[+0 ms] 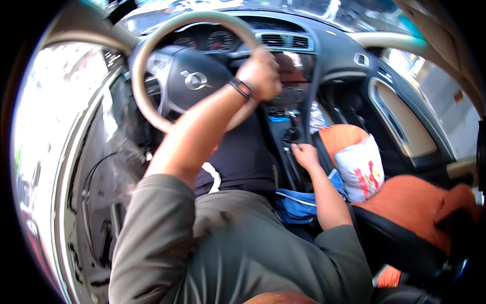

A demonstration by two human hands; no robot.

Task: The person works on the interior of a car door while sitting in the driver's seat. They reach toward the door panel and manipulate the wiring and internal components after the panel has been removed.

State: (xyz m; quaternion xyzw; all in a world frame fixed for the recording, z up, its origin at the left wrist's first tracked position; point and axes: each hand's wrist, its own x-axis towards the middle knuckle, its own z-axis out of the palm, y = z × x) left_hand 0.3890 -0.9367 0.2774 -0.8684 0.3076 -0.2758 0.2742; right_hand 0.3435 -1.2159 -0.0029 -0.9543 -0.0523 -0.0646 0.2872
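My left hand (pixel 260 76) is closed on the right side of the beige steering wheel (pixel 145 58), with a dark band on that wrist. Its forearm crosses in front of the wheel's hub. My right hand (pixel 304 154) is low on the centre console, its fingers curled at what looks like the handbrake lever (pixel 287 159), just behind the gear shifter (pixel 292 126). A blue cloth item (pixel 296 205) lies under my right forearm. A white cushion with a red print (pixel 357 167) is beside that arm.
Orange-covered seat (pixel 405 207) at right, dashboard (pixel 334 50) ahead, beige passenger door panel (pixel 405 121) at far right. At left, the door opening shows a bare metal door (pixel 101 213) with loose plastic sheeting and a cable, its trim apparently off.
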